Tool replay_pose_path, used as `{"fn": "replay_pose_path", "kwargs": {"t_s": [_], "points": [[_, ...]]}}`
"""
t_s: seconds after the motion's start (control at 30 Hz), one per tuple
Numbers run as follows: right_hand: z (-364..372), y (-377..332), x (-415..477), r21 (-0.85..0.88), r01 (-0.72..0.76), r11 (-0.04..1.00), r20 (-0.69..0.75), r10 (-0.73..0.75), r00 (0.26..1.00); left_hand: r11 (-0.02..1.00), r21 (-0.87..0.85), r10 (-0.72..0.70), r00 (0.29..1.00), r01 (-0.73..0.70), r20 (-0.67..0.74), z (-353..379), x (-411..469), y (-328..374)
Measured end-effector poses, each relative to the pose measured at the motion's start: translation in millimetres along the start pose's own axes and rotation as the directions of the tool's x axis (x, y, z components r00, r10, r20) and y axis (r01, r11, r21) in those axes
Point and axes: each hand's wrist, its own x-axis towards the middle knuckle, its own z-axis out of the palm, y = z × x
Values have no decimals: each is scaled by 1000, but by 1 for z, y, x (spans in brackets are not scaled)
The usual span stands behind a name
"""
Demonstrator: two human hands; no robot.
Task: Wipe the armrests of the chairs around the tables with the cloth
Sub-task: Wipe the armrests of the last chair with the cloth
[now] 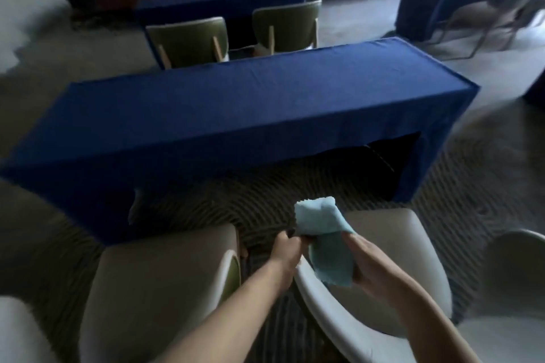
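Blue-draped surface [236, 103] behind pale chairs [165, 274]: cloth [321, 233] just above the near chair's white armrest [330, 312], pinched by left grip [287, 250] and clasped by right grip [374, 262], probably best folded flat before pressing along the curve.

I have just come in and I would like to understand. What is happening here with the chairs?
A person stands behind two white chairs at a blue-covered table and holds a light blue cloth with both hands. The left grip pinches its left side and the right grip holds its right and lower part. The cloth hangs just above the white armrest of the right-hand chair. Whether it touches the armrest, I cannot tell.
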Motion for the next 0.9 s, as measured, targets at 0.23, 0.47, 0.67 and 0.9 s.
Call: {"fn": "replay_pose_path", "kwargs": {"t_s": [0.23,0.47,0.67,0.9], "points": [[-19,35,-37,13,-95,995,-22,95,995,991,49,132,988,-128,-80,11,-6,4],[-21,45,-44,-80,21,997,-178,-35,983,943,272,211,977,-193,-39,1,-10,12],[-28,59,-42,-118,185,976,-414,-218,884,893,325,321,947,-311,23,-11,-22,17],[-26,60,-53,-175,371,912,-467,-408,784,945,246,236,970,-216,-52,-29,-19,3]]}}
